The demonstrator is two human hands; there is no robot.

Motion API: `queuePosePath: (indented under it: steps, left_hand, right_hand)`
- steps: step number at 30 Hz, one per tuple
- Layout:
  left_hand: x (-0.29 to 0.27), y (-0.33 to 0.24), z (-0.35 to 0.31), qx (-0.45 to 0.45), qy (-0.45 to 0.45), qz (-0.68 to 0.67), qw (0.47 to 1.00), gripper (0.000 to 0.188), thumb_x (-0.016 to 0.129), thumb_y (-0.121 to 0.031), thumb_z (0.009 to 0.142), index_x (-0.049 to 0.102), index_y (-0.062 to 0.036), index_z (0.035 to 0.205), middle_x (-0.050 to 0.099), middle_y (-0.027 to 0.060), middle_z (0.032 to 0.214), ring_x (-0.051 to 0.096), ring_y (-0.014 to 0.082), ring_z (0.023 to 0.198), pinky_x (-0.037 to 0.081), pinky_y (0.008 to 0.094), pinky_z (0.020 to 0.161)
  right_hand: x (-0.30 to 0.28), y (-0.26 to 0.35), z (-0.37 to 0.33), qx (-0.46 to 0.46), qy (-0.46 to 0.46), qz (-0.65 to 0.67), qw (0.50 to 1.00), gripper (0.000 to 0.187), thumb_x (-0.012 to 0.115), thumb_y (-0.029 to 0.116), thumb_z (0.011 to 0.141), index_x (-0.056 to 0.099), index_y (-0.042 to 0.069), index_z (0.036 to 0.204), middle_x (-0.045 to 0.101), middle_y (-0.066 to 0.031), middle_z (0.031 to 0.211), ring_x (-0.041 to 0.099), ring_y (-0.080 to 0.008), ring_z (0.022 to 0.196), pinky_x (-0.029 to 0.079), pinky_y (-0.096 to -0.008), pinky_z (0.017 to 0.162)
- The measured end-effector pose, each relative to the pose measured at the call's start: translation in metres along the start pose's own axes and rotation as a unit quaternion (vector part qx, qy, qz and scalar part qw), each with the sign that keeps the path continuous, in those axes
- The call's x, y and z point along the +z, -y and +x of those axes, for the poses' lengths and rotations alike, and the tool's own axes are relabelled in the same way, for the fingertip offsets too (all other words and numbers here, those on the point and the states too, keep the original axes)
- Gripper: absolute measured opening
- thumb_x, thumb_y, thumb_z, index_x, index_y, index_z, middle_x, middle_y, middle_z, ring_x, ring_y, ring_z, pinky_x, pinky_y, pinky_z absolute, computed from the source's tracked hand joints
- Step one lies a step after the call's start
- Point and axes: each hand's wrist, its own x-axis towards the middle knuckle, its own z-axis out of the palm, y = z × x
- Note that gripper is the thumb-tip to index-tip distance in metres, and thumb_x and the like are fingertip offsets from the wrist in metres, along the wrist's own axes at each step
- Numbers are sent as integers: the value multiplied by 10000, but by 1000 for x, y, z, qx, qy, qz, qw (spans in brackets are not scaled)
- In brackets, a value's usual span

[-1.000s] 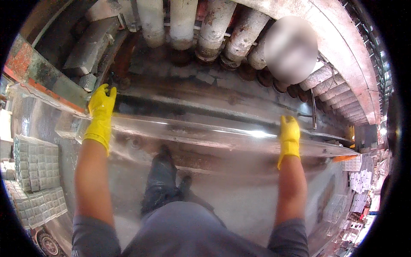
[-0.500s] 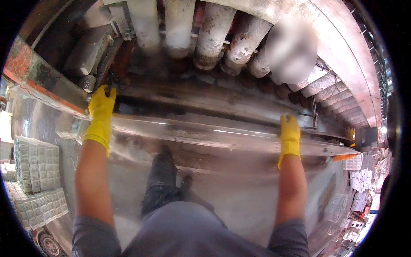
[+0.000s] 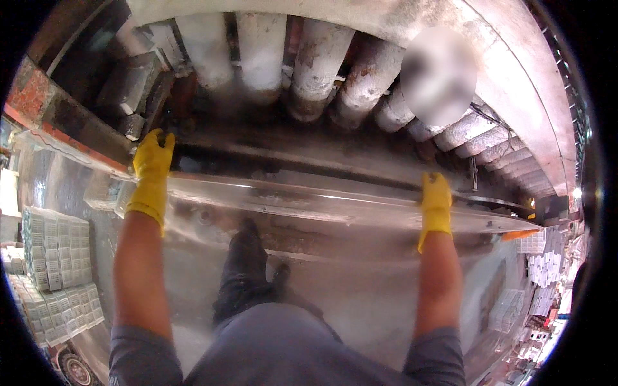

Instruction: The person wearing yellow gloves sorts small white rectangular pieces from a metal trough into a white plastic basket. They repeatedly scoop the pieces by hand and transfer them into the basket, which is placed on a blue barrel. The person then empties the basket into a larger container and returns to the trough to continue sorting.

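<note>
Both my hands wear yellow rubber gloves and rest well apart on a long metal ledge that runs across in front of me. My left hand is curled at the ledge's left end, thumb and fingers bent over it. Further right, my right hand has its fingers bent over the same ledge; its fingertips are partly hidden. Beyond the ledge hangs a row of thick, pale, frosty-looking cylinders under a broad pale beam.
Grey blocks lie at the upper left beside a worn orange-edged metal side. Stacked pale crates and a wheel stand at the left. A small yellow shape shows at the ledge's far right end. More white stacks lie beyond.
The cylinders and the pale beam have come nearer and lower, shifting slightly left. Both my hands stay in place on the ledge.
</note>
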Motion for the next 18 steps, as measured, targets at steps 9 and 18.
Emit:
queuePosePath:
  steps: [9, 18]
  left_hand:
    - [0, 8, -7, 2, 1, -2, 1000, 544, 655, -509, 930, 660, -129, 1318, 710, 141, 1276, 653, 354, 1197, 502, 454, 1021]
    - [-14, 22, -42, -6, 10, 10, 1000, 545, 640, -516, 941, 650, -134, 1329, 703, 131, 1296, 648, 345, 1212, 498, 453, 1031]
  right_hand:
    - [-8, 8, -16, 4, 8, 17, 1000, 596, 625, 534, 927, 666, 86, 1317, 715, -142, 1262, 700, -334, 1116, 537, -438, 956]
    - [-6, -26, -39, -14, -11, -6, 1000, 577, 629, 540, 923, 685, 96, 1286, 727, -147, 1231, 688, -343, 1135, 513, -434, 990]
